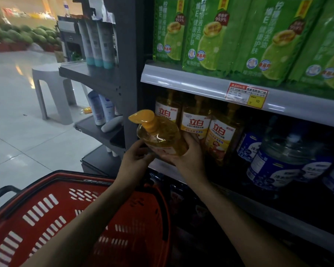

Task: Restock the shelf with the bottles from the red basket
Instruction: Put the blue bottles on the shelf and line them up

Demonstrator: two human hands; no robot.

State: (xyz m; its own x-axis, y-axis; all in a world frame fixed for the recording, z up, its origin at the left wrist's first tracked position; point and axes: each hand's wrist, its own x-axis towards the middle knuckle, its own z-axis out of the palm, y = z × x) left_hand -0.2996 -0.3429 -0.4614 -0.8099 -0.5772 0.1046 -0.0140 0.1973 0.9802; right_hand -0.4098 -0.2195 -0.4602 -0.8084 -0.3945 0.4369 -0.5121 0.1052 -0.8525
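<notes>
A yellow pump bottle point(160, 134) of detergent is tilted left in front of the middle shelf point(210, 180). My right hand point(185, 153) grips its body from the right and below. My left hand point(136, 157) touches its lower left side with fingers curled. Three matching yellow bottles point(196, 120) stand on that shelf right behind it. The red basket point(70, 209) sits low at the left under my forearms; no bottles show in the part I can see.
Blue-labelled clear jugs point(283, 160) fill the shelf to the right. Green refill packs point(220, 35) stand on the upper shelf above a price tag point(247, 95). A grey end rack point(96, 74) with tubes juts out at left, a grey stool point(52, 89) behind it on the tiled floor.
</notes>
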